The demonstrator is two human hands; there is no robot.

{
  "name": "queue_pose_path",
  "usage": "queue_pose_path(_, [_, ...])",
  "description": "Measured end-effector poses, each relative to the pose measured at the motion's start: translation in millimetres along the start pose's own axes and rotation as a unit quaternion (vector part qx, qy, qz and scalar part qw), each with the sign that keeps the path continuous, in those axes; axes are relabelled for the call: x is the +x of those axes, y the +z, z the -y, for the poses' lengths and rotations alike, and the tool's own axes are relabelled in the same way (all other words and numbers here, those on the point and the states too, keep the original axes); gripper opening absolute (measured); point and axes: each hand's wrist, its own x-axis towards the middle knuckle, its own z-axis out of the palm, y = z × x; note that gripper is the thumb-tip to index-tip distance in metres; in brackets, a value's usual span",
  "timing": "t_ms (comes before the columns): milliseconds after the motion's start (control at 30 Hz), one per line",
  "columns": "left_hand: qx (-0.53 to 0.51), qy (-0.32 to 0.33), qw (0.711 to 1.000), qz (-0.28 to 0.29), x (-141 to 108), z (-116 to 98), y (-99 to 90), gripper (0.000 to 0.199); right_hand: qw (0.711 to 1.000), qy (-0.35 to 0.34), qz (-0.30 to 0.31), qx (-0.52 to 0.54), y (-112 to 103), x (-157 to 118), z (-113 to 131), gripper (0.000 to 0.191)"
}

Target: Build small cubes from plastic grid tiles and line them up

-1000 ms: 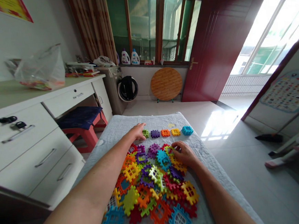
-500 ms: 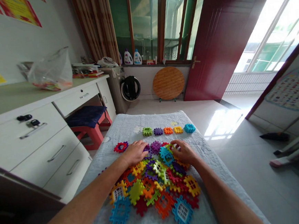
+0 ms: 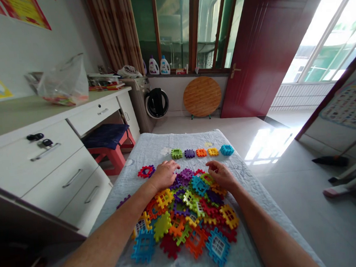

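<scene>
On the cloth-covered worktop (image 3: 154,147), a loose pile (image 3: 191,198) of multicoloured plastic pcs w/ notched edges sits btwn the forearms, pcs overlapping at various angles. L hand (image 3: 165,174) is palm down at the pile's far L edge, fingers reaching fwd & slightly spread; can't tell if it touches the pcs under it. R hand (image 3: 222,174) is at the far R edge, fingers bent, right beside a lime pc (image 3: 206,178); can't tell if thumb & fingers close on anything. Hands are well apart from each other, w/ part of the pile btwn them.

Beyond the pile, a row runs L to R: green block (image 3: 176,153), purple block (image 3: 190,153), orange block (image 3: 201,152), yellow block (image 3: 213,151), blue block (image 3: 227,149), none touching. Red-&-purple pc (image 3: 141,172) lies apart, just L of L hand. Near end of pile: blue frame (image 3: 143,245) on L, blue pc w/ white lattice (image 3: 218,247) on R.

Bkgd: navy-topped stool (image 3: 107,136) by the white drawer unit (image 3: 54,168), plastic bag (image 3: 64,82) on top of the unit; washing machine (image 3: 140,97), round wooden board (image 3: 202,96) upright vs. the wall, dark red door (image 3: 261,53) to its R.
</scene>
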Motion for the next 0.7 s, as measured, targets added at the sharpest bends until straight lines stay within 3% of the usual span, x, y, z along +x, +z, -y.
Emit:
queue_pose_path(167, [-0.027, 0.090, 0.994, 0.052, 17, -19, 5.4, 0.065, 0.999, -0.003, -0.013, -0.045, -1, 0, -3, 0.025])
queue_pose_path(267, [-0.044, 0.097, 0.990, 0.092, 26, -23, 8.8, 0.072, 0.999, 0.003, -0.004, -0.053, -1, 0, -1, 0.024])
queue_pose_path(467, [-0.056, 0.049, 0.993, 0.093, 32, -22, 4.7, 0.055, 0.999, 0.009, 0.006, -0.040, -1, 0, -2, 0.022])
queue_pose_path(700, [-0.108, -0.032, 0.993, 0.014, 30, -9, 0.6, 0.029, 0.999, 0.008, 0.020, -0.042, -2, -1, -2, 0.023])
